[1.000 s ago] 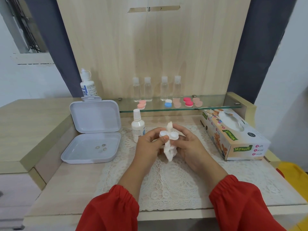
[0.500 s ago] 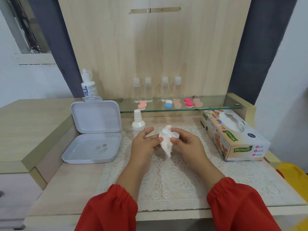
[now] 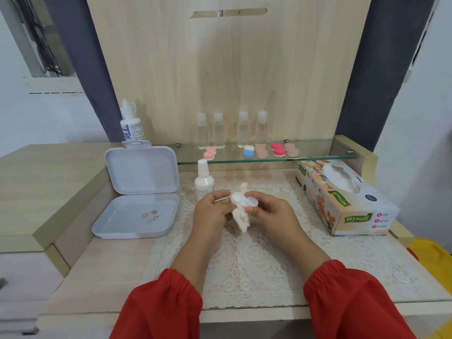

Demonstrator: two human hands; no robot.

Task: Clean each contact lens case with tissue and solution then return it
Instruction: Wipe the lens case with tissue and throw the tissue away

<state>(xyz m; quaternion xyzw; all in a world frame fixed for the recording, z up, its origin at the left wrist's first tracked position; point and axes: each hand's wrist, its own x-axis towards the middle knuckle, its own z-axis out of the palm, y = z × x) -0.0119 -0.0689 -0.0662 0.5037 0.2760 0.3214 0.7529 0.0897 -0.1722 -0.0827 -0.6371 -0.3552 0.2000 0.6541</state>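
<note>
- Two hands meet above the desk (image 3: 102, 277), over its lace mat.
- Left hand (image 3: 210, 211) pinches the tissue (image 3: 241, 216).
- Right hand (image 3: 271, 214) grips the white lens case (image 3: 244, 199), long axis left-right, between both hands, wells upward.

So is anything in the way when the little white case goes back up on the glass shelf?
Nothing visible blocks it. The white case is held above the mat, and the air up to the glass shelf looks open. The small bottle stands off to the left.
</note>
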